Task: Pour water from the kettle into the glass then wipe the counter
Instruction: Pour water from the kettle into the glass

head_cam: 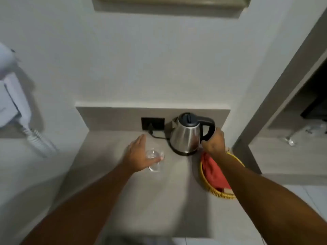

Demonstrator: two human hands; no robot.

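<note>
A steel kettle (185, 137) with a black lid and handle stands on its black base at the back right of the beige counter (159, 200). My right hand (213, 141) is wrapped around the kettle's handle. A clear glass (155, 160) stands upright on the counter left of the kettle. My left hand (138, 154) rests against the glass's left side, thumb across its front and fingers stretched out past it. A red cloth (215, 171) lies in a yellow woven basket (219, 192) under my right forearm.
A black wall socket (153, 123) with the kettle's cord plugged in sits on the backsplash. A white wall-mounted hair dryer (12, 96) hangs at the left. A grey door frame (276, 103) rises to the right of the counter.
</note>
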